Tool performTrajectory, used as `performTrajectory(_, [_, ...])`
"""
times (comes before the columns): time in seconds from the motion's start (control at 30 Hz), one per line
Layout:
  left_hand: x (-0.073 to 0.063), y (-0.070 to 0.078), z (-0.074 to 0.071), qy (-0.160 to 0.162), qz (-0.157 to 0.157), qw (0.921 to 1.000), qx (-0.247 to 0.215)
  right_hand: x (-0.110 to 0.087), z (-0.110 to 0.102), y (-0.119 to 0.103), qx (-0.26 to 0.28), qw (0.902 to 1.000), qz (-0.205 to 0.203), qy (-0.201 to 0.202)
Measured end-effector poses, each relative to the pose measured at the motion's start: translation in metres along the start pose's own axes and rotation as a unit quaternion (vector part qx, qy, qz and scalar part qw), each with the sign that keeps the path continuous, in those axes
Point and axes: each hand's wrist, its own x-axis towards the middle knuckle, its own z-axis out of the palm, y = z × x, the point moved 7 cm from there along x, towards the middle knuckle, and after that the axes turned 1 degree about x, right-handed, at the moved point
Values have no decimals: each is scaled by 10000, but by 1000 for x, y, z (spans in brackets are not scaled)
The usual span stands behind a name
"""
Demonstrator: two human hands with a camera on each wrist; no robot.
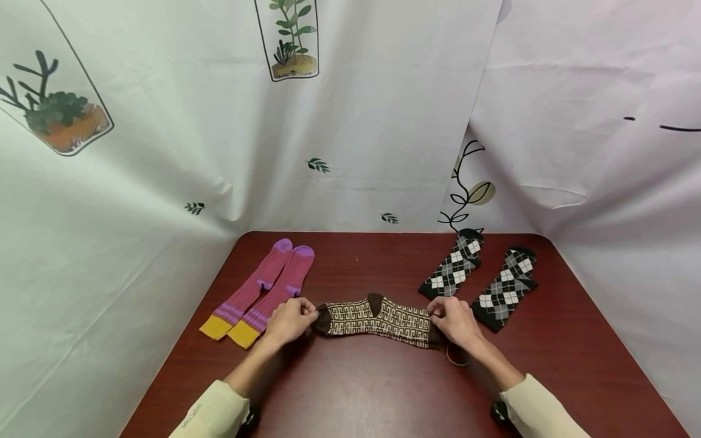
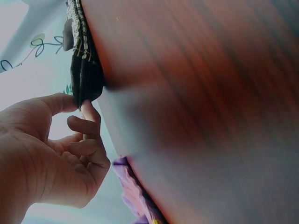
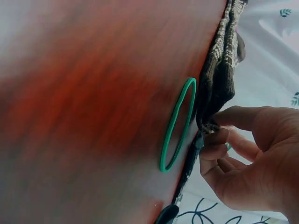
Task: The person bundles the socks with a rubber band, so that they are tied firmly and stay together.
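A brown-and-cream patterned sock [image 1: 378, 321] lies stretched sideways across the middle of the table, its dark brown heel pointing to the back. My left hand [image 1: 291, 319] pinches the dark toe end between thumb and forefinger; the left wrist view shows this dark tip [image 2: 88, 79] right at the fingertips. At the other end, the thumb and fingers of my right hand [image 1: 456, 319] pinch the dark cuff corner [image 3: 211, 123]. Two layers of knit show along that end in the right wrist view. A thin green rubber band [image 3: 171, 128] lies on the table just in front of the cuff.
Two pink socks [image 1: 274, 292] with yellow cuffs and purple toes lie side by side at the left. Two black, grey and white argyle socks [image 1: 505, 289] lie apart at the back right. Behind the table [image 1: 361, 389] hangs a white printed cloth [image 1: 350, 121].
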Motion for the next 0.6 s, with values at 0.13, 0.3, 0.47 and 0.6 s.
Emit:
performTrajectory(0.13, [1,-9,-5,-71,-276,9996,23,8,3,-4,-23,9999,-52,85])
performTrajectory(0.3, [6,-20,-4,95,-7,9999,46,14,5,-7,32,9997,-183,171])
performTrajectory(0.47, [4,-19,-5,65,-5,9999,82,17,6,-8,162,9994,-248,197])
performTrajectory(0.6, [1,-10,-12,51,-234,9997,98,20,-1,-4,305,9985,-166,412])
